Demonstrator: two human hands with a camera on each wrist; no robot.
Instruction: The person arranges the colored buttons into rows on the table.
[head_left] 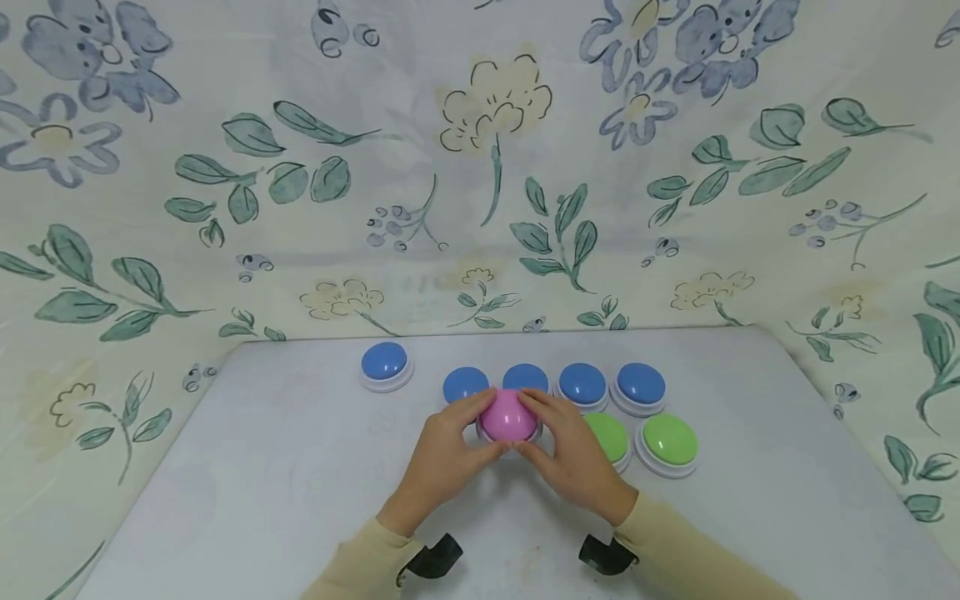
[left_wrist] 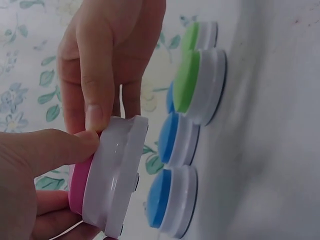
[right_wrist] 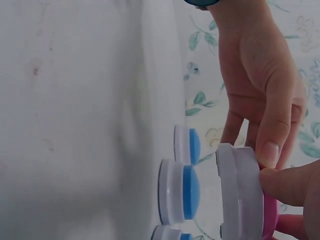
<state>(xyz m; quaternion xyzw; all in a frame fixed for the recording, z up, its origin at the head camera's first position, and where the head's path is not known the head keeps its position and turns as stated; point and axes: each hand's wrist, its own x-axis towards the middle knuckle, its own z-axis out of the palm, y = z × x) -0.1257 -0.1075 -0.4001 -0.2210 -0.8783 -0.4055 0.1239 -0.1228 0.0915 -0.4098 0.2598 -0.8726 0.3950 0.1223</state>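
Both hands hold a pink dome push button (head_left: 509,416) with a white base, raised off the table. My left hand (head_left: 442,458) grips its left side, thumb at the near edge and fingers toward the far side. On its right side my right hand (head_left: 576,460) does the same, the two thumbs almost meeting. From the left wrist view, the white base (left_wrist: 114,175) is tilted, and a sliver of pink shows below it, too small to tell. Just beyond the hands sit blue buttons (head_left: 465,384); a green button (head_left: 609,438) is partly hidden by the right hand.
Several blue buttons (head_left: 638,384) line the back of the white table (head_left: 247,467), one blue button (head_left: 385,361) apart at the left. Another green button (head_left: 671,440) stands at the right. Floral cloth (head_left: 405,192) hangs behind the table.
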